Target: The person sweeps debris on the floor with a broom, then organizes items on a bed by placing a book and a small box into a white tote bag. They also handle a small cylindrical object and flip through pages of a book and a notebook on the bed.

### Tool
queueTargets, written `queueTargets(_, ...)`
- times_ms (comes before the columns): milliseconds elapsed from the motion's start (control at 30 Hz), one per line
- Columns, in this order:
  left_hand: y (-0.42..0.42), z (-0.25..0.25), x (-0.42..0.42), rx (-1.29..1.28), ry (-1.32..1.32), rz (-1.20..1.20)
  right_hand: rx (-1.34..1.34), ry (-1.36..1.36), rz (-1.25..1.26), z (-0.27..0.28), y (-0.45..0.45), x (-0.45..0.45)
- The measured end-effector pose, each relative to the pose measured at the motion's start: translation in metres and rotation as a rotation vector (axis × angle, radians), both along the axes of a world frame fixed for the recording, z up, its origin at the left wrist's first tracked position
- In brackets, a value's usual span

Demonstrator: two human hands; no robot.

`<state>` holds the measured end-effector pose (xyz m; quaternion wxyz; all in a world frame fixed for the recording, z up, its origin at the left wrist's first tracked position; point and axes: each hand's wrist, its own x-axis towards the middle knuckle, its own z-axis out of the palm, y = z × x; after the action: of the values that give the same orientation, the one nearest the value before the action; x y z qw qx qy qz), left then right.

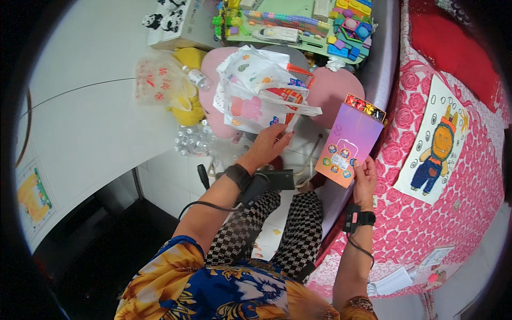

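Note:
My left hand (272, 144) pinches the near edge of a white plastic bag (236, 90) printed with a pink cartoon pig. Red and yellow packaging (290, 97) shows through the bag's opening; the rest of its contents are hidden. In my right hand (365, 176) is a flat purple-to-orange package (354, 132), gripped by its lower right corner. Several small round cartoon pictures and a white label are on its face. A strip of shiny red, black and gold wrapping (365, 107) shows at its far end. The bag rests over pink round seats (338, 90).
To the right is a bed with a rose-patterned cover (404, 140), bearing a drawing (434, 148) and a red pillow (452, 48). A green play table (280, 42) with building bricks stands ahead. On the left are a white table (88, 104), a plastic bottle (197, 78) and bundled bottles (192, 141).

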<state>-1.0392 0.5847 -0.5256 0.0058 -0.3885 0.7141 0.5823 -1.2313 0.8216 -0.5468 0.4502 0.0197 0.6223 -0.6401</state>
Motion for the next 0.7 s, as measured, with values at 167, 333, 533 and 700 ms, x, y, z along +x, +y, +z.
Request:
queueTargets(167,0.016,-0.008,-0.008,-0.136,0.025,0.049,0.071,0.157,0.055,0.031,0.017,-0.003)
queueTargets(333,0.021,0.018,-0.022,-0.066,0.188,0.225,0.045,0.117,0.064,0.039,0.027,0.005)
queueTargets(533,0.031,0.046,-0.075,0.361,0.319,0.152,-0.087,-0.131,0.011,0.056,0.049,0.018)
queueTargets(700,0.098,0.058,-0.131,1.244,0.418,0.189,-0.248,-0.265,-0.156,0.084,0.096,0.008)
